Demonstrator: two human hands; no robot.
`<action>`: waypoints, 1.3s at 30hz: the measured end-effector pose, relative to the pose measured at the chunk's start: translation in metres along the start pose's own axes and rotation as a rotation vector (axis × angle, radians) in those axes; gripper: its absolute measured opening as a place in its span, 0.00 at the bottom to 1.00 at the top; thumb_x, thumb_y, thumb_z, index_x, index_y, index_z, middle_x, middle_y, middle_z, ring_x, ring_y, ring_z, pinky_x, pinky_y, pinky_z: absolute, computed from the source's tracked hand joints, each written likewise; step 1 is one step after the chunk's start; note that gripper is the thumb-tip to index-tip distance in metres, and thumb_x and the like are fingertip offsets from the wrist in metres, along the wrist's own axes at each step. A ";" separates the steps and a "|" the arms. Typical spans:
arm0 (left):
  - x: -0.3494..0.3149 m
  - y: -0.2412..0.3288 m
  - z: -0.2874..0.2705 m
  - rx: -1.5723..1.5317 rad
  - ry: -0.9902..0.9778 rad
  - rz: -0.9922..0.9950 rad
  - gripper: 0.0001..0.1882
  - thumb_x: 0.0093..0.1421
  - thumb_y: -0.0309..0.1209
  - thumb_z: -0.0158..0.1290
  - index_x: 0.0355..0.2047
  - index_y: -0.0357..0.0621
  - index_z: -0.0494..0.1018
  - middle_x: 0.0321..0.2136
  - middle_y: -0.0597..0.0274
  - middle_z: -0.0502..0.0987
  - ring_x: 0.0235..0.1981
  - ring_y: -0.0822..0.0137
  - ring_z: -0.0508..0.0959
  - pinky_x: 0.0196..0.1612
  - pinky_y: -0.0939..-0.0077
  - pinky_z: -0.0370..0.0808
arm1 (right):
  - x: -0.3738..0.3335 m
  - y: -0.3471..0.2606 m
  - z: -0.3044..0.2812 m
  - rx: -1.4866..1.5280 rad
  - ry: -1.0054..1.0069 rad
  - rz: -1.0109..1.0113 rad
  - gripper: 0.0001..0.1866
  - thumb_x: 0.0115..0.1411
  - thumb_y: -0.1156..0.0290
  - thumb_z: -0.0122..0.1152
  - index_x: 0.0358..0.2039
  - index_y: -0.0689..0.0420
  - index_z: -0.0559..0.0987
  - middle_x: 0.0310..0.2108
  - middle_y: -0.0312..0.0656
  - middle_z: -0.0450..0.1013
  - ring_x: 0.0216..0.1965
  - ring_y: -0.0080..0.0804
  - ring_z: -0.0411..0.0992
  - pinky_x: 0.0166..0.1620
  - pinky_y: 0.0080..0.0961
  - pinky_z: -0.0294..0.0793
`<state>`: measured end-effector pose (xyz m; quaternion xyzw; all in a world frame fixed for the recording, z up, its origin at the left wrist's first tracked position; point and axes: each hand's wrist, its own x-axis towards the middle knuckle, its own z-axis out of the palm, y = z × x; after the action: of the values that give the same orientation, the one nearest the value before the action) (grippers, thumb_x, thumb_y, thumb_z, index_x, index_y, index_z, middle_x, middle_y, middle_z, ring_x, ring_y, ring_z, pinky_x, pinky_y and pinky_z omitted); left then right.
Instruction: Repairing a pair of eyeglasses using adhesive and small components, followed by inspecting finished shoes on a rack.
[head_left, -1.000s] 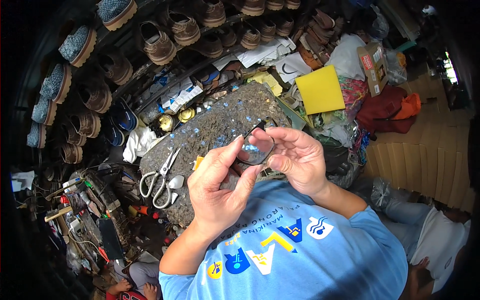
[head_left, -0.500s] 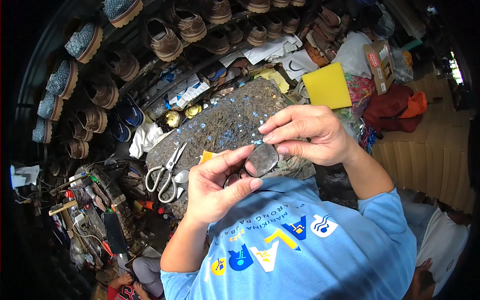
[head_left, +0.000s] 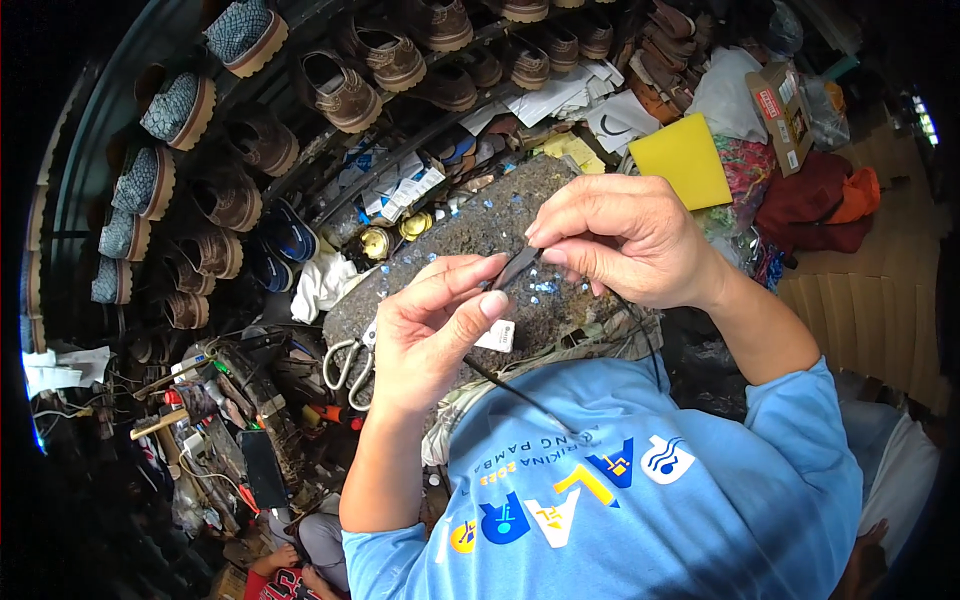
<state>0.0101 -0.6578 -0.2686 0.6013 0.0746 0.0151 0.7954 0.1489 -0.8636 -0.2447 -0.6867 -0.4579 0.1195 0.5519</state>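
- Above the bench (head_left: 480, 230), before the wearer's light blue shirt (head_left: 740, 440), the dark eyeglasses (head_left: 517, 268) are held up between 2 hands, clear of the stony surface.
- The left hand (head_left: 425, 325) grasps their lower end, thumb and forefinger to either side; the right hand (head_left: 635, 245) pinches the upper end between thumb and fingertips. Neither set of fingers has let go.
- As for progress, I judge the handling to be under way: the eyeglasses are raised and gripped at 2 ends, while letting go or setting them down is not yet done. They are turned nearly edge-on, so I cannot tell the state of the lenses.
- They look thin and smooth, with 2 slim dark strips, apparently the side pieces, slanting toward the shirt.
- The bench is rough, like crusted dark stone, sprinkled with blue flecks.
- Near the left hand sit scissors (head_left: 352, 378) with pale looped handles, their blades hidden. Just beside that hand is a small, flat white card (head_left: 496, 336); what it rests on, I cannot tell.
- Farther off are a crumpled white cloth (head_left: 322, 285), round gold-coloured tins (head_left: 376, 242) and a flat yellow sheet (head_left: 682, 162).
- Above them, rows of brown shoes (head_left: 340, 92) show thick pale soles; scaly grey-blue shoes (head_left: 180, 108) stand to the left.
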 end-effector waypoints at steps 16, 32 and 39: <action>0.000 -0.002 0.013 0.620 0.156 0.425 0.07 0.58 0.21 0.64 0.38 0.34 0.83 0.31 0.52 0.84 0.30 0.66 0.83 0.35 0.77 0.78 | -0.004 -0.014 0.012 0.034 -0.007 0.129 0.04 0.60 0.83 0.64 0.35 0.67 0.83 0.31 0.40 0.77 0.26 0.21 0.79 0.26 0.16 0.77; -0.001 0.004 0.018 0.642 0.083 0.404 0.04 0.57 0.20 0.63 0.34 0.35 0.83 0.27 0.54 0.82 0.26 0.64 0.81 0.30 0.74 0.76 | -0.005 -0.013 0.015 -0.067 -0.042 0.068 0.04 0.56 0.82 0.66 0.33 0.64 0.84 0.26 0.40 0.76 0.23 0.23 0.76 0.25 0.20 0.72; 0.000 0.008 0.020 0.669 0.064 0.397 0.04 0.56 0.19 0.63 0.33 0.36 0.83 0.25 0.55 0.81 0.25 0.64 0.81 0.29 0.74 0.75 | -0.006 -0.014 0.016 -0.028 -0.034 0.117 0.03 0.52 0.78 0.65 0.27 0.63 0.81 0.23 0.45 0.74 0.24 0.41 0.75 0.27 0.32 0.71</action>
<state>0.0131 -0.6743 -0.2558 0.8295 -0.0175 0.1622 0.5342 0.1285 -0.8581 -0.2401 -0.7177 -0.4280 0.1568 0.5265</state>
